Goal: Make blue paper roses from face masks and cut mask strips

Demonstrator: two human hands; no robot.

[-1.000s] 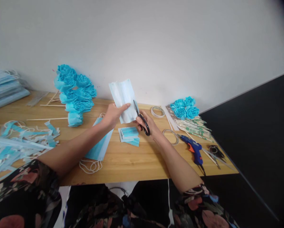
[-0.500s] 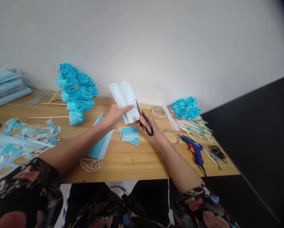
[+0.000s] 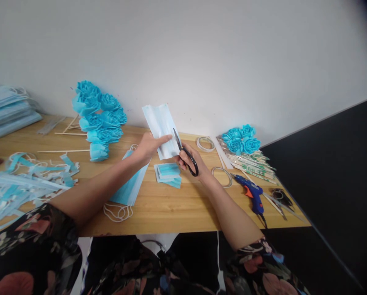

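Head-cam view down onto a wooden table (image 3: 174, 213), w/ two bare hands at ctr. L hand (image 3: 151, 144) pinches a pale mask sheet (image 3: 159, 121), thumb clamped on the near face; its other fingers are hidden behind. R hand (image 3: 192, 157) has fingers wrapped round the handles of black scissors (image 3: 180, 145), blades pointing up & slightly L, one lying over the sheet nr its R edge; can't tell how far apart the blades are. The sheet is held up, tilted, above the table. Just below: small pile of blue pieces (image 3: 168, 174). Partly under the L forearm (image 3: 109, 177): blue mask (image 3: 128, 186) w/ white loops. Far L: heap of mask strips (image 3: 30, 186); behind it, mask stack (image 3: 10, 112). Back L, nr wall (image 3: 177, 57): blue flowers (image 3: 101, 119). R side: 2 tape rolls (image 3: 198, 144), more flowers (image 3: 240, 141) by wrapped sticks (image 3: 255, 166), blue glue gun (image 3: 254, 196).
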